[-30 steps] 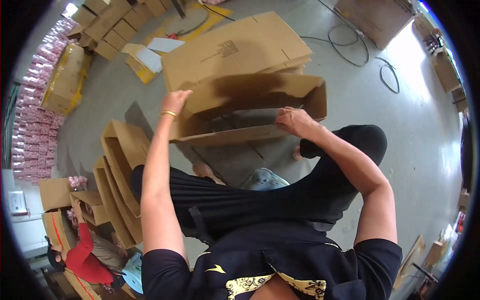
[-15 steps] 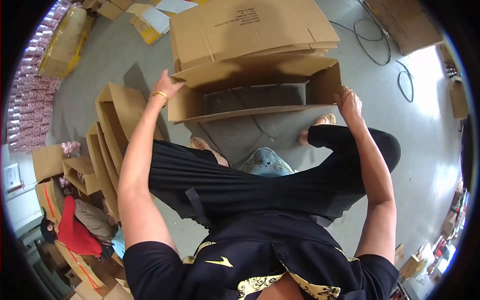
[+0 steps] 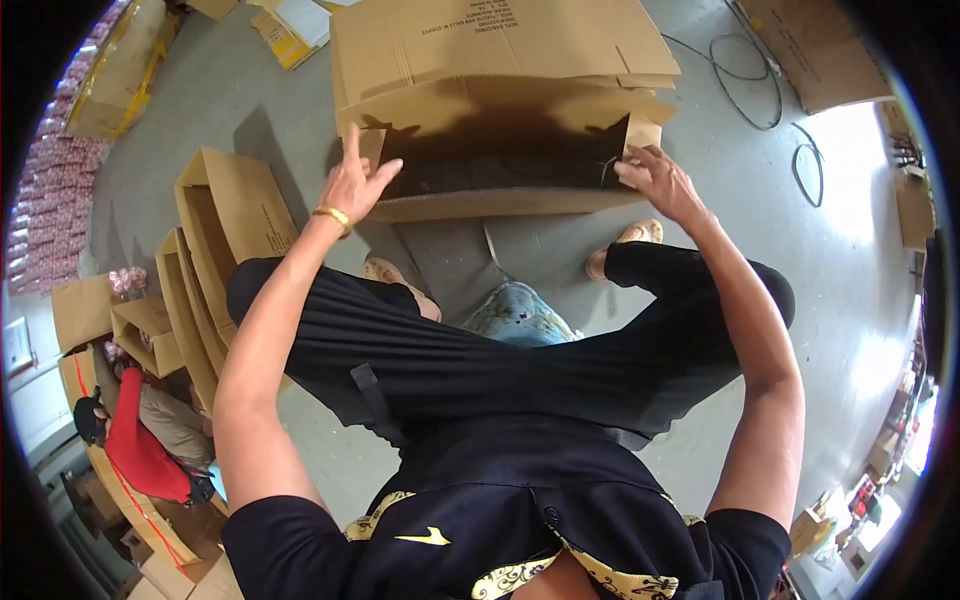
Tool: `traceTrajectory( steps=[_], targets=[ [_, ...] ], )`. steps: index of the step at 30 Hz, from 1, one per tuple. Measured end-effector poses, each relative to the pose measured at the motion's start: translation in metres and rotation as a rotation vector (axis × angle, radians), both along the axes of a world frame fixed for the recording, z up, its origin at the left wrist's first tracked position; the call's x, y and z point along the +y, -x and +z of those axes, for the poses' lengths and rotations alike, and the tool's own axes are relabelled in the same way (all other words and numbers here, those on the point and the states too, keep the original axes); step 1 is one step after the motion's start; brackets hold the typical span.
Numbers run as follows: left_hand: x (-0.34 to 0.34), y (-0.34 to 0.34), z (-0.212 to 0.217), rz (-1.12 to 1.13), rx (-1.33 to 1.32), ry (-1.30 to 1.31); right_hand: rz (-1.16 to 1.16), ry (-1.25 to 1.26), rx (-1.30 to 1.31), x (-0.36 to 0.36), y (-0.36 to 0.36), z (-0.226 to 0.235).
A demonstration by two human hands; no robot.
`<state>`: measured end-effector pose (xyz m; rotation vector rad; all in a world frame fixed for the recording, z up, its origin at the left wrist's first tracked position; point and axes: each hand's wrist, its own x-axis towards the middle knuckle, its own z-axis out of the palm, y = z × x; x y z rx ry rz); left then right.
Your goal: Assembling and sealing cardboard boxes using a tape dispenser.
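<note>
An open cardboard box [image 3: 510, 204] stands on the floor in front of me, its long far flap raised and its inside in shadow. My left hand [image 3: 352, 188] is at the box's left end, thumb and index finger spread apart, beside a short end flap [image 3: 371, 148]. At the opposite end, my right hand [image 3: 664, 184] has its fingers loosely bent and apart, just below the short right flap [image 3: 643, 133]. Neither hand grips anything that I can see.
Flattened cartons [image 3: 500, 45] lie stacked behind the box. Open boxes [image 3: 240, 205] stand to my left, with a person in a red top [image 3: 155, 440] beyond. A black cable [image 3: 745, 85] loops on the floor at right. A blue stool-like object [image 3: 520, 315] sits between my legs.
Both hands have let go of the box's end edges and moved inward over it. The short end flaps now lean in at both ends, and the opening looks darker.
</note>
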<state>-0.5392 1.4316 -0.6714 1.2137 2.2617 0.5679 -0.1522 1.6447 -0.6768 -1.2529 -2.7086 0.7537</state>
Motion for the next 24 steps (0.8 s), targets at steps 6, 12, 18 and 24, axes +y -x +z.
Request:
traceTrajectory(
  steps=[6, 12, 18, 24],
  targets=[
    [-0.034, 0.045, -0.002, -0.657, -0.101, 0.293, 0.414, -0.102, -0.165, 0.006, -0.008, 0.006],
    [0.006, 0.063, -0.015, -0.569, -0.156, 0.348, 0.283, 0.097, -0.180, 0.009, -0.002, -0.001],
    [0.048, 0.058, -0.030, -0.591, 0.095, 0.500, 0.356, 0.219, -0.384, 0.032, -0.010, -0.050],
    [-0.023, -0.015, -0.067, -0.633, 0.586, -0.104, 0.268, -0.395, -0.119, 0.008, 0.021, -0.046]
  ],
)
